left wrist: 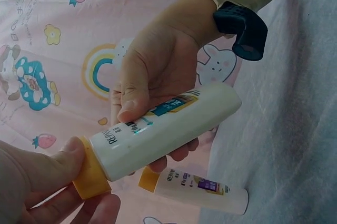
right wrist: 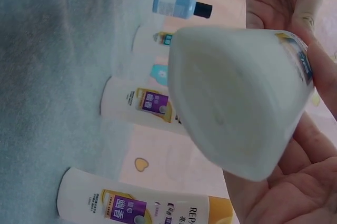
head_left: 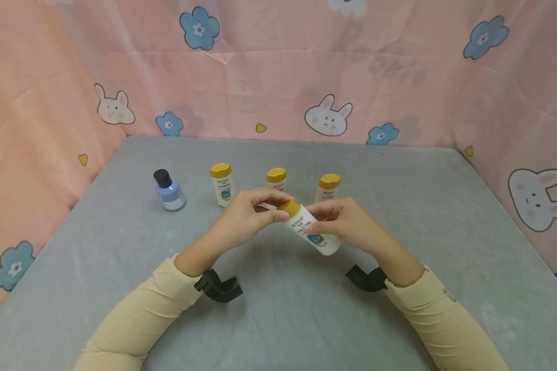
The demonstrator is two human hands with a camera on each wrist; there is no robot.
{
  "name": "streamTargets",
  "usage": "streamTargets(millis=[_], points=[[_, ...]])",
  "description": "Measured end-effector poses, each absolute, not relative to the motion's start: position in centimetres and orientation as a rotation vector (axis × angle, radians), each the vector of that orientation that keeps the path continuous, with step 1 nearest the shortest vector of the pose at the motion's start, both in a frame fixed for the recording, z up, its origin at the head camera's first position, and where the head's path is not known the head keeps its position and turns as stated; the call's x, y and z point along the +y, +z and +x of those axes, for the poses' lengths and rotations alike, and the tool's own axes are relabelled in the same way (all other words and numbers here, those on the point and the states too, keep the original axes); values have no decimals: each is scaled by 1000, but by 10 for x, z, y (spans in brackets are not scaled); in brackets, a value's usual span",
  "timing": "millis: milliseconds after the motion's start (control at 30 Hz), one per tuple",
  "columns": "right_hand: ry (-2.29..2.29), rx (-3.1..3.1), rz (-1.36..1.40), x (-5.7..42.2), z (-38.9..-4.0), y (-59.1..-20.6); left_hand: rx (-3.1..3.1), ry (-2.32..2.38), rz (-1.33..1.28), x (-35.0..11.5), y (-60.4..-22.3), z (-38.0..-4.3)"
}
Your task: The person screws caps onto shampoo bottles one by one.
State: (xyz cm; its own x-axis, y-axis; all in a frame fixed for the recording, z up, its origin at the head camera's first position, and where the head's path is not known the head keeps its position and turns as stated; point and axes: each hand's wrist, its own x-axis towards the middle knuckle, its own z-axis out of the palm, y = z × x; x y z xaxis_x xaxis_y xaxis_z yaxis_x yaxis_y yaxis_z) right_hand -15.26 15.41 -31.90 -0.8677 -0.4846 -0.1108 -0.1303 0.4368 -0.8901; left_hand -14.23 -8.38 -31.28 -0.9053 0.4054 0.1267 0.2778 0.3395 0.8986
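Note:
Above the middle of the table, a white bottle with a gold cap (head_left: 327, 246) is held tilted, its cap to the upper left. My left hand (head_left: 246, 212) pinches the gold cap (left wrist: 92, 168) between thumb and fingers. Around the white body, my right hand (head_left: 348, 225) has its thumb across the front, by the blue label patch (left wrist: 171, 105). In the right wrist view the base of the bottle (right wrist: 226, 103) faces the camera and hides part of both hands.
Three similar gold-capped white bottles stand behind the hands: left (head_left: 220, 185), middle (head_left: 276, 178) and right (head_left: 329, 184). Farther left is a blue-purple bottle with a black cap (head_left: 170, 195). A pink patterned curtain (head_left: 260, 77) borders the grey table (head_left: 278, 330).

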Motion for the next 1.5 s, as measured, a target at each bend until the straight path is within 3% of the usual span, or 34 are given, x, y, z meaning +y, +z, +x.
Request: streamTargets(millis=[1167,1300,1500], points=[[-1516,2040,-562,163,-161,-322,2309,1720,915,-88,-320,-148],[-1514,2098,-540,163,-160,-319,2310,1755,823,-86,-320,-148],[-1478,2348,-414,157,-153,-314,2365,1797,437,-80,-315,-144]])
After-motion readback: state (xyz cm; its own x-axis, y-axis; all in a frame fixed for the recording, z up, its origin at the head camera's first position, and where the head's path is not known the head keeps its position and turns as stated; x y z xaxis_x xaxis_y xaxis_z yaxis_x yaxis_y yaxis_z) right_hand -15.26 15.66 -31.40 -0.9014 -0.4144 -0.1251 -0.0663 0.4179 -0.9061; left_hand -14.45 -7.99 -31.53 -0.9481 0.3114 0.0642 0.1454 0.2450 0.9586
